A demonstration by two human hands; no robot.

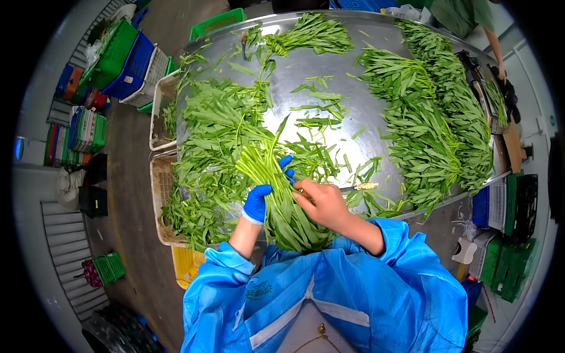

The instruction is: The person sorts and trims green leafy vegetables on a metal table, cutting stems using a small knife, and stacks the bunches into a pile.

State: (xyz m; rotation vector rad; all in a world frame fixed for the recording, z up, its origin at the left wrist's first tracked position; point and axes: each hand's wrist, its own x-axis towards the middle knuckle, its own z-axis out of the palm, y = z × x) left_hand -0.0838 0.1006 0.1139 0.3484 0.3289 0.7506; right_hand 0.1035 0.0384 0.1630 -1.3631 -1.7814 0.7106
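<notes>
A bunch of water spinach is held upright in front of my chest, its pale cut stems pointing away from me and its leaves hanging toward my jacket. My left hand, in a blue glove, wraps around the stems from the left, with blue fingertips showing on the far side. Bare, my right hand presses curled fingers against the bunch's right side, among the leaves. Just beyond that hand, a knife with a pale handle lies on the metal table. Loose water spinach is heaped to the left.
Neat bunches of water spinach line the table's right side; another bunch lies at the far edge. Plastic crates stand against the left edge. At the far right, a person's arm reaches toward a scale-like device.
</notes>
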